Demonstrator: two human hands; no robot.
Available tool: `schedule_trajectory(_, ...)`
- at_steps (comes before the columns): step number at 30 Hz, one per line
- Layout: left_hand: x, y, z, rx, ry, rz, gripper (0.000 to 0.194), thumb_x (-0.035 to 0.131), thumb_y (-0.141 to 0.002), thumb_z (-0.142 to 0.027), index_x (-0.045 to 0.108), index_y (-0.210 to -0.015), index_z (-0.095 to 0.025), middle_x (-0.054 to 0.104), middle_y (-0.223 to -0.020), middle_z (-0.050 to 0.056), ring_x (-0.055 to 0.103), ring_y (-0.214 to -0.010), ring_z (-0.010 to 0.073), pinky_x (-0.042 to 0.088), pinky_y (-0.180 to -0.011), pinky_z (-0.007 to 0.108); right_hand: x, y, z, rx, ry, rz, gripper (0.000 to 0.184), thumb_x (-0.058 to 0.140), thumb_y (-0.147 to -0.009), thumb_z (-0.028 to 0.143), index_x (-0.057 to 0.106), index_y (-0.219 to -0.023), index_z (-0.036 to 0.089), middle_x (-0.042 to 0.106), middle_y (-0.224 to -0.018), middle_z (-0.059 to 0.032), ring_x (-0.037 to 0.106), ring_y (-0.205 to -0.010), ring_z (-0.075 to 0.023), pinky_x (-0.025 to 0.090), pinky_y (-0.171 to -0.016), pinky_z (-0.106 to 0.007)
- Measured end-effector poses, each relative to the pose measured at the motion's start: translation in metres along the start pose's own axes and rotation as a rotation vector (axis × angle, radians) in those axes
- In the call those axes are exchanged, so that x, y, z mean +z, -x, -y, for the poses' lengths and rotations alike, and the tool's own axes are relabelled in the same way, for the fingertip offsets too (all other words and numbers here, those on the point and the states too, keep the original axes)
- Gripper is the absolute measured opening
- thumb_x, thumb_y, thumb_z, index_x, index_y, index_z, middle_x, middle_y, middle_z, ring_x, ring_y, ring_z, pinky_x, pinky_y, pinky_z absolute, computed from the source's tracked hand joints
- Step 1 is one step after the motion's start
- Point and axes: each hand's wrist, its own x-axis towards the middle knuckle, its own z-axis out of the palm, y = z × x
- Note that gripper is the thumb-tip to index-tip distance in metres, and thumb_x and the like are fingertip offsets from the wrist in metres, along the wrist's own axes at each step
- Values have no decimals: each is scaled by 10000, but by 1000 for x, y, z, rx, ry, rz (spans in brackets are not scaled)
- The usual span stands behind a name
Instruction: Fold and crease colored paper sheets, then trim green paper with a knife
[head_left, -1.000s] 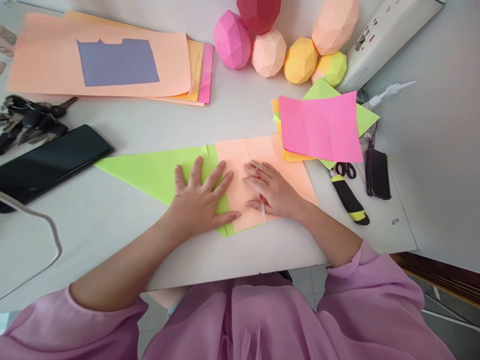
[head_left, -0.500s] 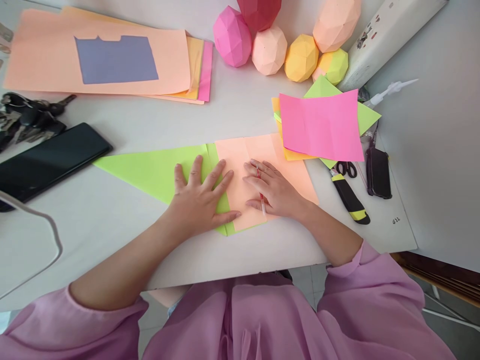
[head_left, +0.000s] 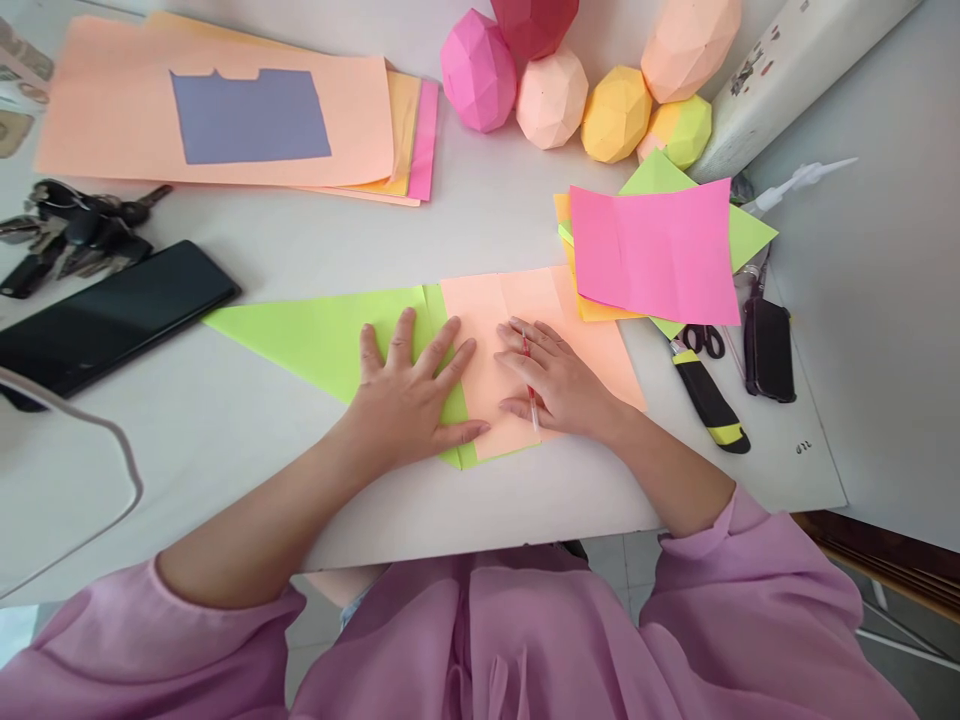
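My left hand (head_left: 412, 395) lies flat with fingers spread over green paper (head_left: 315, 340), its fingertips near the paper's fold and its thumb reaching onto a peach sheet (head_left: 484, 350). On that peach sheet rests my right hand (head_left: 555, 380), fingers partly bent. A thin red and clear pen refill (head_left: 534, 410) is held between its fingers and slants toward me past the thumb. The green paper tapers to a point on the left and shows along the lower edge of the peach sheet.
A phone (head_left: 127, 320) and keys (head_left: 82, 230) lie left, near a white cable (head_left: 124, 450). Peach sheets (head_left: 112, 120) are behind, with faceted paper balls (head_left: 551, 98). Right are pink paper (head_left: 652, 250), a utility knife (head_left: 709, 400), scissors (head_left: 709, 342) and a dark case (head_left: 769, 350).
The whole view has shifted slightly, so everything sits a little further right. Both hands and the papers keep the same places relative to each other.
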Motion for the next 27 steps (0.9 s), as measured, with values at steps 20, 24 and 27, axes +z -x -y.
schedule_trajectory(20,3,2,2,21,-18,-9,959,403,-767,-787,228,-1506,-200,163,-1585,121,9,-1415,496,-8,-1049,712,0,0,0,-14,12,-10,492,471,-920,517,527,-1223,133,425,-1453,-189,262,-1422,-286,257,-1147,-543)
schedule_trajectory(24,3,2,2,22,-24,-13,976,398,-756,-801,237,-1504,-194,155,-1587,113,18,-1413,499,-12,-1051,711,0,0,0,-25,19,-15,501,474,-918,522,532,-1217,125,434,-1446,-189,269,-1419,-288,262,-1149,-530)
schedule_trajectory(27,3,2,2,21,-31,-8,987,396,-749,-808,247,-1501,-185,163,-1585,116,19,-1412,502,-9,-1049,714,1,0,-1,-15,8,-5,495,479,-916,521,525,-1228,139,422,-1457,-181,261,-1423,-286,256,-1146,-548)
